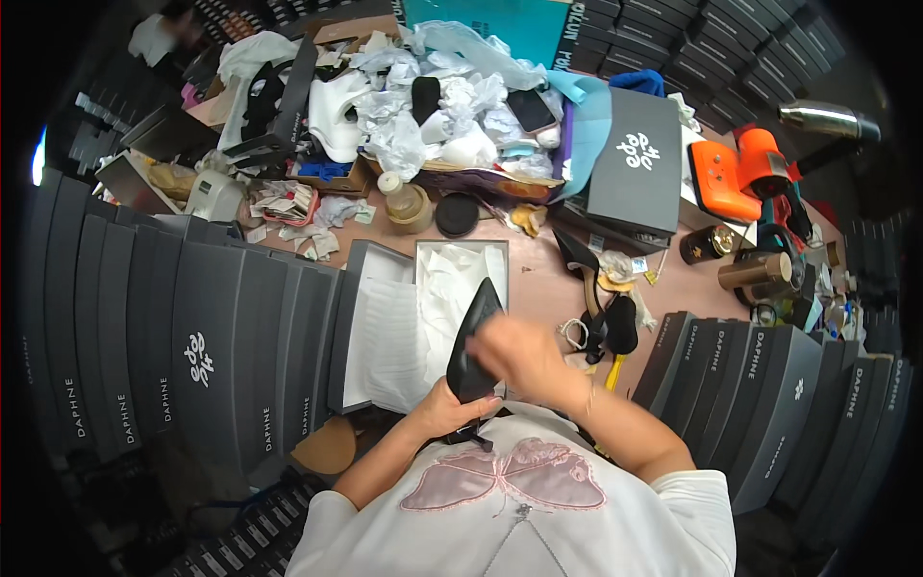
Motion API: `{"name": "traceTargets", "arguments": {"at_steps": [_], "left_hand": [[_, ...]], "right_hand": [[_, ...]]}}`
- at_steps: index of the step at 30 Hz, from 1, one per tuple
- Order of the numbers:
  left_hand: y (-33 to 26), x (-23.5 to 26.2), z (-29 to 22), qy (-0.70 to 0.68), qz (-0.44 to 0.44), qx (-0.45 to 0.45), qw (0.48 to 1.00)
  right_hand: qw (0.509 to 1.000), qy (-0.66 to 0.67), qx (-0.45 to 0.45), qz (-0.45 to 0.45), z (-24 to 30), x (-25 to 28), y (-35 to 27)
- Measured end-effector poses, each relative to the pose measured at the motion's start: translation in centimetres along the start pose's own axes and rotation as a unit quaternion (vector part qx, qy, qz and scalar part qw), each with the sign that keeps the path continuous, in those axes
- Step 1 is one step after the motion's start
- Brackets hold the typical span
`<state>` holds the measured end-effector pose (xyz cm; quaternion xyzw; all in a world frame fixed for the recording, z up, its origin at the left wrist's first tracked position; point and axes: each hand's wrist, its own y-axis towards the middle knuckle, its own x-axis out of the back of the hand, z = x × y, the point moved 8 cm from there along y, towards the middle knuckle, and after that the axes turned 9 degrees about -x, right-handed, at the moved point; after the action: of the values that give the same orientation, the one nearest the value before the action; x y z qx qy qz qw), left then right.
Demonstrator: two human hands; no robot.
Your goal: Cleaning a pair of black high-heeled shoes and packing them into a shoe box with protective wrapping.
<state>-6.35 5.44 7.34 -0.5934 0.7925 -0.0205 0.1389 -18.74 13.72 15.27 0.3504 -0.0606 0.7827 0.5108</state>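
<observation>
My left hand (pixel 448 410) is wrapped round the heel end of a black pointed shoe (pixel 467 375), held toe upward just in front of my chest. Over the shoe's side is my right hand (pixel 521 354), its fingers curled in and blurred at the tips; whether anything is pinched in them is hidden. Behind the shoe lies an open shoe box (pixel 360 298) lined with white tissue paper (pixel 450 274). A second black pointed shoe (pixel 575 252) rests on the pink table to the right, near a black round-ended object (pixel 621 325).
Grey shoe boxes stand in rows at left (pixel 226 356) and right (pixel 760 404). Crumpled paper fills a carton (pixel 461 183) at the back, beside a closed grey box (pixel 630 173). A bottle (pixel 406 204), black round lid (pixel 457 215) and orange tool (pixel 721 178) are also there.
</observation>
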Motion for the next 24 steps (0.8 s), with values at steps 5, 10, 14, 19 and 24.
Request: {"name": "traceTargets", "arguments": {"at_steps": [5,10,14,19,24], "left_hand": [[-0.3,-0.1,-0.8,-0.035,-0.050,0.010,0.998],[-0.2,0.5,0.8,-0.106,0.009,0.021,0.994],[0.4,2.5,1.0,-0.325,-0.110,0.043,0.938],[0.3,1.9,-0.2,-0.379,-0.068,0.039,0.922],[1.6,5.0,2.4,-0.381,-0.221,0.022,0.898]], "right_hand": [[0.993,-0.023,0.028,0.111,4.6,-0.1,-3.2],[0.999,0.007,-0.035,-0.003,-1.4,-1.3,0.6],[0.994,0.030,0.050,0.094,4.9,-2.8,-4.0],[0.957,0.146,0.016,0.250,3.6,-4.5,-8.4],[0.962,0.065,-0.117,0.238,-1.8,-0.6,-10.8]]}}
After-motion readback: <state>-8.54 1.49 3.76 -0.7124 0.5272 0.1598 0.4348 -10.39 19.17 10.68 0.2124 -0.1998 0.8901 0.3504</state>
